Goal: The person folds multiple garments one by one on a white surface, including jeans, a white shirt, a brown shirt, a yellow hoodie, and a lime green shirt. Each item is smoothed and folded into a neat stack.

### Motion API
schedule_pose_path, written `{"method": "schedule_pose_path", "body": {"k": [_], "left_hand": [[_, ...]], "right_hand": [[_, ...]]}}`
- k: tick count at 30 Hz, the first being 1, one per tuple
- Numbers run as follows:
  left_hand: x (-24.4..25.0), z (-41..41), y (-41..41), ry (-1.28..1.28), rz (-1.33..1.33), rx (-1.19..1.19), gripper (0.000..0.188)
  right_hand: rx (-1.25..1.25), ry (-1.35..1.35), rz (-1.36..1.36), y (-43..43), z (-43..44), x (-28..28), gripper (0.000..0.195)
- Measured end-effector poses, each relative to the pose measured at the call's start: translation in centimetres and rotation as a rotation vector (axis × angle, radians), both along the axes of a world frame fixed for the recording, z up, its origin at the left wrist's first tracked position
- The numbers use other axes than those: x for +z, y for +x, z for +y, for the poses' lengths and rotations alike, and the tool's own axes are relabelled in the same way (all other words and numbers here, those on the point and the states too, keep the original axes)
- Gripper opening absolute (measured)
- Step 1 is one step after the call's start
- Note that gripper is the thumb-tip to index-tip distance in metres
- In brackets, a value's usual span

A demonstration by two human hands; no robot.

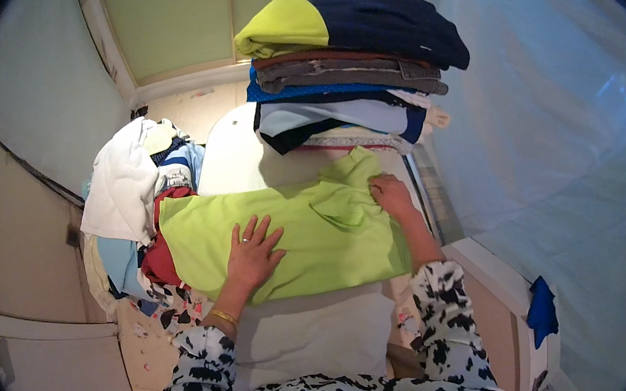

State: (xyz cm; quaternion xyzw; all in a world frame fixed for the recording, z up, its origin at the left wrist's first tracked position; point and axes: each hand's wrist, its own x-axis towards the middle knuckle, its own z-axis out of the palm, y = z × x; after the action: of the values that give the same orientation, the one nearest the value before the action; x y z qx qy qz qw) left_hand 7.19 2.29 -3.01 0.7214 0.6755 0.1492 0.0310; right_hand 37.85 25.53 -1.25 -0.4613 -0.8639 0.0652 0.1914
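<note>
A lime-green garment [297, 257] lies spread across the white board [229, 165] in front of me, its upper right part bunched into loose folds. My left hand [255, 250] rests flat on the fabric, fingers apart, with a ring on one finger. At the garment's right end, my right hand [393, 194] has its fingers curled at the bunched cloth; the fingertips are partly hidden in it. The green fabric's left edge meets a red garment [160, 260] in the heap beside the board.
A tall stack of folded clothes, topped by a navy and yellow garment [379, 20], stands at the back right. Left of the board is a loose heap with a white garment [122, 185]. A translucent curtain [548, 135] hangs at right, near a blue piece of cloth [541, 311].
</note>
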Motion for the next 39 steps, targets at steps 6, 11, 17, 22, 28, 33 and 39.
{"method": "schedule_pose_path", "body": {"k": [6,11,17,22,28,33,39], "left_hand": [[0.1,0.2,0.2,0.040,-0.024,-0.037,0.048],[-0.2,-0.1,-0.1,0.022,0.015,-0.012,0.048],[-0.8,0.2,-0.2,0.032,0.018,-0.007,0.048],[-0.9,-0.1,-0.3,0.041,0.016,-0.015,0.050],[-0.5,-0.2,-0.3,0.027,0.008,-0.011,0.049],[-1.2,0.2,0.0,0.031,0.023,-0.026,0.048],[-1.7,-0.1,-0.3,0.094,0.055,-0.027,0.048]], "right_hand": [[-0.295,0.176,0.371,3.5,0.2,-0.4,0.023],[-0.015,-0.053,0.234,0.8,-7.9,1.8,0.018],[-0.001,-0.082,-0.045,-2.5,-8.7,0.7,0.026],[-0.214,0.098,0.510,-3.2,-1.4,4.8,0.018],[-0.398,-0.116,0.208,0.0,-2.7,5.9,0.023],[-0.174,0.183,0.024,2.4,-10.3,-4.0,0.035],[-0.301,0.222,-0.166,1.9,-12.2,-4.8,0.048]]}}
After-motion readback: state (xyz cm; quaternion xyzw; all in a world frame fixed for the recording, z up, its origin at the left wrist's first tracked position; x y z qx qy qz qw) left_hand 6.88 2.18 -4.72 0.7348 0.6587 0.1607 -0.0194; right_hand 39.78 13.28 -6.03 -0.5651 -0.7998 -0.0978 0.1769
